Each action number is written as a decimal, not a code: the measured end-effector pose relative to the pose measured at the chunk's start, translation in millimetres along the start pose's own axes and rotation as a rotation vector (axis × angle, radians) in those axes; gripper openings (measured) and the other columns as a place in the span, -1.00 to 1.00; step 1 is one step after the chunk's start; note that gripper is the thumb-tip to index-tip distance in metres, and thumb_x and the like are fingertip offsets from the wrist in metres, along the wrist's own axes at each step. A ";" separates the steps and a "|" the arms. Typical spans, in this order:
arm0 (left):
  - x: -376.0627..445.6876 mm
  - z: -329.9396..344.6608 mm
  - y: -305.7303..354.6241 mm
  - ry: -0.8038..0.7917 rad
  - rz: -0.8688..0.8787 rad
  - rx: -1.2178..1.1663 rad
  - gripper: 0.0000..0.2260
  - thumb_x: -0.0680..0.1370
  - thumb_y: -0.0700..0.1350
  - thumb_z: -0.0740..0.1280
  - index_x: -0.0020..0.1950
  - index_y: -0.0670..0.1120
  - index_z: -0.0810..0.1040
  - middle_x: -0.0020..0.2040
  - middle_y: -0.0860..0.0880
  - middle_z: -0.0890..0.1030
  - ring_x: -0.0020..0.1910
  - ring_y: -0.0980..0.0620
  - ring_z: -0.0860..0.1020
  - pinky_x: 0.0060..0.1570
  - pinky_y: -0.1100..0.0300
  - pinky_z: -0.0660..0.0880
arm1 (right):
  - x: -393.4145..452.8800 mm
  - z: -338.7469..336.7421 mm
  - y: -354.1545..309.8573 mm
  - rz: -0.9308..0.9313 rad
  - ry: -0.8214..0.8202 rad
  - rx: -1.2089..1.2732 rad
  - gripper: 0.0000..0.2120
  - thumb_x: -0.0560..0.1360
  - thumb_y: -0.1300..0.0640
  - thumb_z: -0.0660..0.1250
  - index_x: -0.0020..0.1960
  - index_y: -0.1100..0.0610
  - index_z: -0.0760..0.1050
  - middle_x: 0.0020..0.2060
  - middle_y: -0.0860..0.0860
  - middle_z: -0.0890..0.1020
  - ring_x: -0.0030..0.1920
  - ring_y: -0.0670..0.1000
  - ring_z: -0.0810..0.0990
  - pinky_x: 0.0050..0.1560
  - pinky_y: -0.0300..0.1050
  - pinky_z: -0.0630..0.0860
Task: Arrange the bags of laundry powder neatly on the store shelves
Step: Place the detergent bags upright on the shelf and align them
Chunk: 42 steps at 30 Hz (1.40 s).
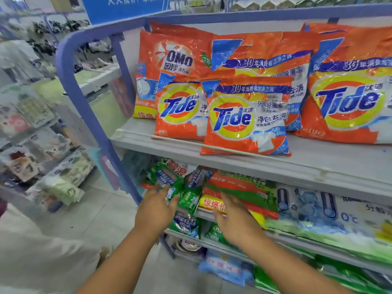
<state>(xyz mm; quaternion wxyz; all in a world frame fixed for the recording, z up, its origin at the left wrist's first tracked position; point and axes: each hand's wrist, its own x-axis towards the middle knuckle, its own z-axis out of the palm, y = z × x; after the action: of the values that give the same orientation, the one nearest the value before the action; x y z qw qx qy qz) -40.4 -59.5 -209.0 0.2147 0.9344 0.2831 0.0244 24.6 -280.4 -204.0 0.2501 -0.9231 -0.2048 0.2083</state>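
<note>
My left hand (158,205) reaches with relaxed, straight fingers toward the green bags (186,187), touching or just short of them; I can't tell which. My right hand (231,217), also released, rests flat on the red-green bag (244,190), probably to steady it. These bags slump in a heap at the left end of the middle shelf (297,236), so I judge both hands are placed to straighten them. Above, Tide bags (244,119) lean upright, overlapping, against taller ones on the top shelf (318,164).
</note>
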 end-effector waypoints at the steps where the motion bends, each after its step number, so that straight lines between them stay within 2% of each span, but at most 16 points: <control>1: 11.4 1.0 -6.7 -0.011 -0.002 -0.003 -0.46 0.64 0.19 0.23 0.58 0.04 0.33 0.62 -0.08 0.24 0.59 -0.10 0.19 0.49 -0.04 0.26 | 9.4 7.1 -6.9 0.006 0.001 0.011 -0.37 0.66 -0.18 0.10 0.65 -0.01 0.01 0.63 -0.03 0.08 0.61 0.03 0.09 0.55 -0.02 0.17; 4: 44.5 6.3 -31.8 -0.043 0.013 -0.008 -0.47 0.65 0.18 0.22 0.57 0.00 0.35 0.61 -0.14 0.25 0.60 -0.14 0.17 0.48 -0.07 0.30 | 36.0 31.3 -26.5 0.071 -0.023 0.044 -0.39 0.66 -0.16 0.12 0.63 0.04 0.08 0.61 0.06 0.17 0.57 0.09 0.21 0.51 -0.03 0.22; 7: 74.1 10.8 -53.8 -0.050 0.046 -0.038 -0.50 0.63 0.19 0.21 0.48 -0.07 0.46 0.50 -0.20 0.41 0.52 -0.19 0.31 0.37 -0.02 0.39 | 60.5 57.2 -43.5 0.187 -0.021 0.109 -0.46 0.67 -0.13 0.13 0.56 0.12 0.23 0.49 0.13 0.35 0.43 0.13 0.41 0.38 -0.05 0.36; 10: 106.8 14.8 -66.0 -0.135 0.035 -0.009 -0.48 0.65 0.16 0.20 0.56 -0.02 0.33 0.45 -0.18 0.44 0.45 -0.19 0.36 0.35 0.03 0.40 | 85.8 82.9 -57.1 0.310 0.091 0.202 -0.58 0.66 -0.12 0.17 0.33 0.17 0.48 0.13 0.12 0.60 0.08 0.10 0.60 0.09 -0.06 0.55; 12: 127.6 19.1 -71.7 -0.168 0.042 -0.033 -0.43 0.64 0.16 0.22 0.59 -0.04 0.26 0.42 -0.22 0.48 0.38 -0.24 0.43 0.32 0.00 0.45 | 98.8 93.0 -65.2 0.415 0.185 0.250 -0.59 0.65 -0.14 0.18 0.15 0.20 0.54 -0.08 0.09 0.63 -0.15 0.07 0.59 -0.15 -0.10 0.51; 15: 147.3 23.8 -74.1 -0.197 0.021 -0.062 -0.29 0.60 0.23 0.18 0.63 -0.13 0.14 0.39 -0.30 0.50 0.29 -0.29 0.53 0.21 -0.02 0.52 | 109.0 97.6 -75.8 0.528 0.278 0.276 -0.57 0.61 -0.20 0.25 -0.05 0.20 0.49 -0.28 0.03 0.54 -0.26 0.05 0.52 -0.36 -0.14 0.35; 17: 154.1 25.8 -72.7 -0.176 0.025 -0.093 -0.23 0.58 0.27 0.14 0.64 -0.17 0.08 0.54 -0.30 0.33 0.42 -0.27 0.44 0.29 0.00 0.47 | 114.3 100.2 -80.7 0.587 0.327 0.289 -0.57 0.57 -0.19 0.33 -0.09 0.20 0.47 -0.34 0.01 0.49 -0.28 0.05 0.52 -0.43 -0.16 0.28; 19: 161.7 28.7 -73.5 -0.145 0.031 -0.134 -0.27 0.62 0.23 0.23 0.63 -0.16 0.11 0.62 -0.23 0.19 0.54 -0.23 0.29 0.39 0.01 0.34 | 119.1 105.0 -83.9 0.620 0.358 0.346 -0.61 0.54 -0.13 0.40 -0.04 0.22 0.49 -0.31 0.01 0.51 -0.26 0.07 0.54 -0.41 -0.18 0.29; 23: 178.5 31.7 -77.2 -0.100 -0.028 -0.073 -0.16 0.47 0.38 0.32 0.54 -0.15 0.24 0.51 -0.23 0.36 0.47 -0.25 0.35 0.38 -0.07 0.36 | 116.3 112.8 -92.9 0.631 0.388 0.517 -0.64 0.54 0.03 0.44 0.18 0.19 0.39 -0.03 0.03 0.55 0.04 0.14 0.61 -0.08 -0.16 0.42; 25: 185.1 29.8 -79.1 -0.117 -0.100 0.003 -0.08 0.39 0.48 0.29 0.55 -0.10 0.24 0.49 -0.21 0.38 0.46 -0.27 0.36 0.38 -0.08 0.37 | 109.1 115.0 -96.1 0.646 0.366 0.573 -0.64 0.55 0.04 0.42 0.19 0.14 0.33 -0.02 0.03 0.53 -0.01 0.10 0.58 -0.11 -0.16 0.41; 28: 193.1 32.1 -83.3 -0.213 -0.110 0.021 -0.05 0.39 0.55 0.20 0.58 -0.05 0.22 0.50 -0.17 0.42 0.44 -0.24 0.41 0.37 -0.06 0.39 | 99.5 106.7 -94.5 0.639 0.247 0.511 -0.67 0.55 -0.01 0.42 0.12 0.12 0.34 -0.09 0.01 0.52 -0.16 -0.01 0.53 -0.30 -0.16 0.38; 30: 195.9 35.9 -83.3 -0.301 -0.134 -0.133 -0.07 0.40 0.50 0.28 0.59 -0.04 0.18 0.50 -0.14 0.42 0.43 -0.23 0.44 0.38 -0.07 0.40 | 98.4 88.7 -93.6 0.579 0.133 0.349 -0.76 0.57 -0.01 0.38 0.00 0.12 0.41 -0.15 0.03 0.58 -0.21 -0.01 0.58 -0.34 -0.19 0.43; 33: 199.3 33.2 -84.2 -0.328 -0.162 -0.281 -0.11 0.32 0.43 0.43 0.50 -0.03 0.32 0.40 -0.10 0.54 0.32 -0.20 0.54 0.28 -0.06 0.50 | 107.5 53.7 -97.8 0.441 0.106 0.060 -0.75 0.63 -0.05 0.22 -0.06 0.11 0.54 -0.15 0.11 0.70 -0.18 0.11 0.69 -0.14 -0.12 0.59; 36: 199.0 30.0 -83.3 -0.341 -0.188 -0.412 -0.09 0.19 0.37 0.57 0.40 -0.04 0.41 0.30 0.01 0.60 0.20 -0.12 0.61 0.19 0.08 0.53 | 121.2 26.7 -96.7 0.291 0.210 -0.076 -0.72 0.65 -0.10 0.17 -0.08 0.02 0.54 -0.20 0.03 0.65 -0.21 0.07 0.60 -0.21 -0.14 0.45; 39: 184.4 21.5 -73.5 -0.404 -0.266 -0.661 -0.12 0.16 0.27 0.63 0.33 -0.12 0.46 0.22 0.04 0.62 0.09 -0.04 0.61 0.16 0.12 0.53 | 142.0 27.6 -79.9 0.272 0.162 -0.169 -0.68 0.63 -0.19 0.19 -0.12 0.02 0.49 -0.23 -0.03 0.57 -0.14 0.05 0.57 -0.13 -0.13 0.44; 42: 158.4 16.9 -69.2 -0.621 -0.432 -1.038 -0.58 0.38 -0.07 0.61 0.16 -0.20 0.62 -0.07 -0.14 0.74 -0.14 -0.09 0.70 0.02 0.05 0.64 | 154.9 36.6 -58.2 0.274 0.118 -0.152 -0.59 0.59 -0.27 0.19 0.20 0.00 0.57 0.04 0.01 0.67 0.03 0.09 0.63 0.08 -0.01 0.56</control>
<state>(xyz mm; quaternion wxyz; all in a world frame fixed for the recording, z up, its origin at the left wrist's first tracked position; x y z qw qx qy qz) 59.3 71.2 -265.1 0.7113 0.5941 0.3410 -0.1574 119.3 -145.9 -244.7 0.1605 -0.9693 -0.0770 0.1698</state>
